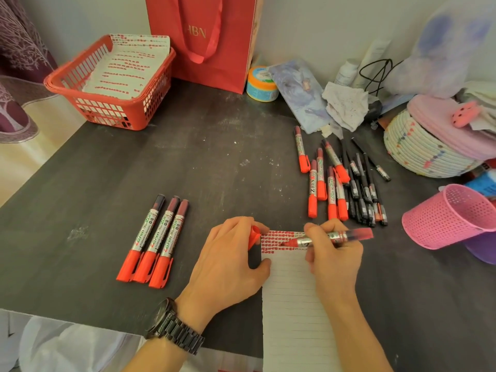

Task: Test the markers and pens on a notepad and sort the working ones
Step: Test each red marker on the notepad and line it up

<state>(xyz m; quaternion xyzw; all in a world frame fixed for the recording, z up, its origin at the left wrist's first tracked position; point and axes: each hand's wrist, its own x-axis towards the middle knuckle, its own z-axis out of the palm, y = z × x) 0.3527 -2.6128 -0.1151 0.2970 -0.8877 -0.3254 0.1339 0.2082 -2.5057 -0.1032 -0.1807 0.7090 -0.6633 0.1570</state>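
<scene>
A lined notepad (292, 304) lies at the table's near edge, its top rows filled with red marks. My right hand (332, 256) grips an uncapped red marker (335, 237), tip down on the marked rows. My left hand (228, 261) holds the red cap (254, 234) in its fingers while its thumb presses the pad's left edge. Three capped red markers (151, 242) lie side by side to the left. A heap of red markers (322, 181) and black pens (362, 189) lies to the upper right.
A red basket (150, 108) holding marked sheets stands at the back left beside a red paper bag (204, 36). A pink mesh cup (445, 218) lies tipped at the right. A woven bowl (418, 151), tape roll (261, 84) and clutter fill the back right.
</scene>
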